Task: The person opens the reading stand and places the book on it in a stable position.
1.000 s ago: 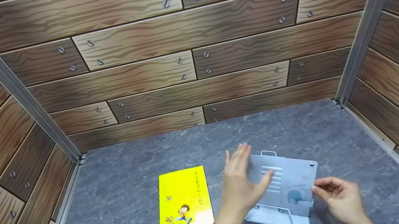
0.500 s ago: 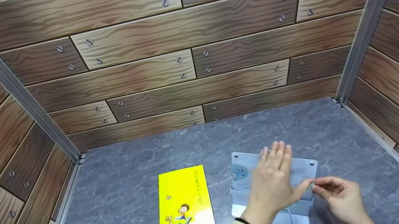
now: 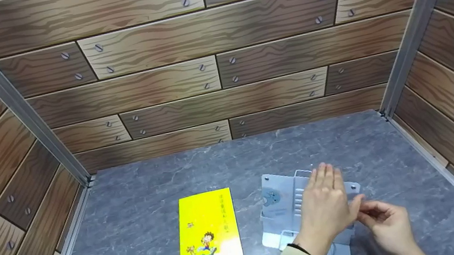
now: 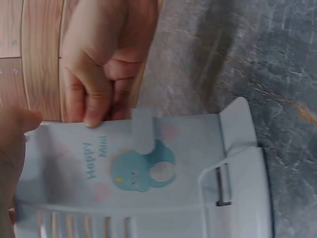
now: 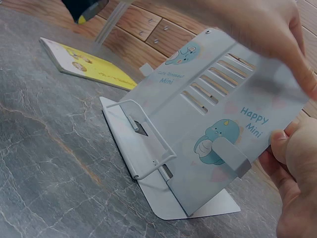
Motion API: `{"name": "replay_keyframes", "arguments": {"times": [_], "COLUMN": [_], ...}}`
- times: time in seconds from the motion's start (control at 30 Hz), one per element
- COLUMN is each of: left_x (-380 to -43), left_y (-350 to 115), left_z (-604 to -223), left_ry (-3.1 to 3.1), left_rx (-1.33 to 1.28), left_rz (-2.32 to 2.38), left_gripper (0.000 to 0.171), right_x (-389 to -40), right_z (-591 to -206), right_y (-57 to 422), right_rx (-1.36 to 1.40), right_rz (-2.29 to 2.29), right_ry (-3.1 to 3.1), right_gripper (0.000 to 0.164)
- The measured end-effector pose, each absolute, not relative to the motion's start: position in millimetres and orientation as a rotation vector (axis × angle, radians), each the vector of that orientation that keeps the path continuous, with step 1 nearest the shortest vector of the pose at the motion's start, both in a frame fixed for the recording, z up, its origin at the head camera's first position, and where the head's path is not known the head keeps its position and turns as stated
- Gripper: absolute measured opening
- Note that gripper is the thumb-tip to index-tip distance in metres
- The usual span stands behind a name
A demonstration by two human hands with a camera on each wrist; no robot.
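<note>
A pale blue book stand [image 3: 281,207] with slots, wire page holders and printed dinosaurs stands tilted back on the table. My left hand [image 3: 326,202] lies across its right half with fingers straight, hiding part of the panel in the head view. At the stand's right edge, my right hand [image 3: 388,225] pinches the panel between thumb and fingers. That pinch shows in the left wrist view, where the thumb [image 4: 94,111] sits on the panel edge near the words "Happy Mini". A yellow book [image 3: 209,233] with a cartoon child lies flat to the left of the stand.
The grey marbled table [image 3: 144,203] carries both things. Wood-patterned walls [image 3: 165,78] enclose it at the back and sides, with metal posts [image 3: 23,104] at the corners.
My left hand has moved right across the stand, from its left half to its right half, uncovering the left dinosaur print. My right hand keeps its pinch; the yellow book stays put.
</note>
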State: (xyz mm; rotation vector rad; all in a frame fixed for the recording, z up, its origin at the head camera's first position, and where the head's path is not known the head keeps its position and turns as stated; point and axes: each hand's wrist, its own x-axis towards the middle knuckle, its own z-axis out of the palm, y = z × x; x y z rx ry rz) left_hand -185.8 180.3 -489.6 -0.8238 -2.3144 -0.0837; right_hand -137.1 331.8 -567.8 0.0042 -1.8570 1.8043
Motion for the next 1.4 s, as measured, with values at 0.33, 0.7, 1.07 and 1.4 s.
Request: {"name": "replay_keyframes", "arguments": {"times": [0.33,0.7,1.07,1.4], "left_x": [-187,-187,-185,-185], "left_y": [184,183,183,184], "left_z": [-498,-504,-506,-508], "left_ry": [-2.246,-2.165,-2.092,-2.078], "left_rx": [-0.762,-0.789,-0.792,-0.771], "left_rz": [-0.109,-0.22,-0.351,-0.488], "left_gripper": [0.064,0.053,0.043,0.037], "right_x": [-135,-131,-127,-120], "right_z": [-566,-572,-575,-575], "right_y": [332,336,334,326], "right_rx": [0.018,0.196,0.196,0.15], "right_rz": [1.848,1.835,1.724,1.629], "right_ry": [-1.855,-1.82,-1.876,-1.966], "right_gripper": [0.016,0.021,0.024,0.021]}}
